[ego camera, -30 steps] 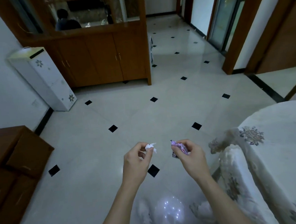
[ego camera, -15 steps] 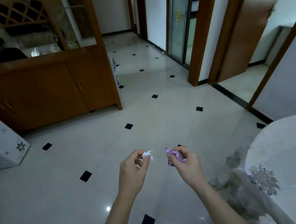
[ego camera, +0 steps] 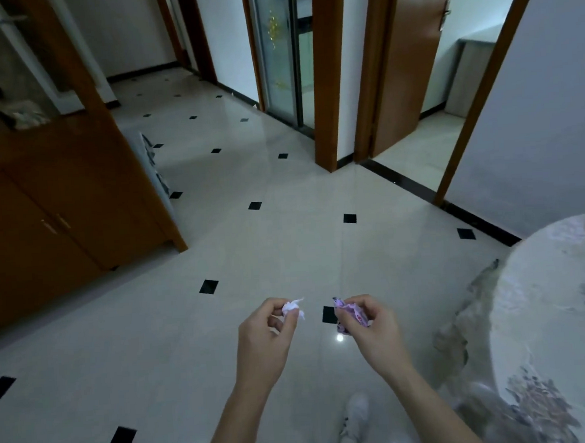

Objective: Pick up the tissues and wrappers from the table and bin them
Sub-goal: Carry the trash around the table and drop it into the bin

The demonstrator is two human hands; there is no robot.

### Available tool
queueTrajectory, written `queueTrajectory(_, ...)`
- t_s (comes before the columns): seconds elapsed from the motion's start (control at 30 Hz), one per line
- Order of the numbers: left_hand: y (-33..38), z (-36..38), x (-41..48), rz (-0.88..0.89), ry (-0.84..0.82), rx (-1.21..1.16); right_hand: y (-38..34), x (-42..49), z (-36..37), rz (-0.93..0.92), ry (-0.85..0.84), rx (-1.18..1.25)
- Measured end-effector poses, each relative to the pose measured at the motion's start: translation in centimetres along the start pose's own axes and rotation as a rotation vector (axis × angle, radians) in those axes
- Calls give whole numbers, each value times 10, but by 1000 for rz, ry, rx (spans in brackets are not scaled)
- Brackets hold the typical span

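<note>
Pinching crumpled tissue (ego camera: pixel 292 309), left hand (ego camera: pixel 262 344) fingers curled; right hand (ego camera: pixel 373 332) gripping purple wrapper (ego camera: pixel 350 315), both raised.

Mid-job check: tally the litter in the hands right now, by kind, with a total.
Tissues: 1, a crumpled white tissue pinched by the left hand
Wrappers: 1, a purple wrapper gripped by the right hand
Total: 2 pieces that show; anything hidden deeper in the fists cannot be told.
</note>
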State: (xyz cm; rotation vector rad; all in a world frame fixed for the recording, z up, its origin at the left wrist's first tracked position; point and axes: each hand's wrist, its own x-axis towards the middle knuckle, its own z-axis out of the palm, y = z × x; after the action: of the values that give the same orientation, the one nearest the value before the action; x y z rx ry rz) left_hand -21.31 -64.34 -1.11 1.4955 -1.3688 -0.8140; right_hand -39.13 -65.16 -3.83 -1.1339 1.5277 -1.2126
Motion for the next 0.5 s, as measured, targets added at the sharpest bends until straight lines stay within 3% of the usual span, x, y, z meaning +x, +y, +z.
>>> queueTrajectory(0.27, 11, 75, 143, 34, -67, 20, -7, 148, -15, -13, 48, 6)
queueTrajectory(0.5, 41, 171, 266, 74, -180, 25, -28, 284, -69, -39, 168, 34)
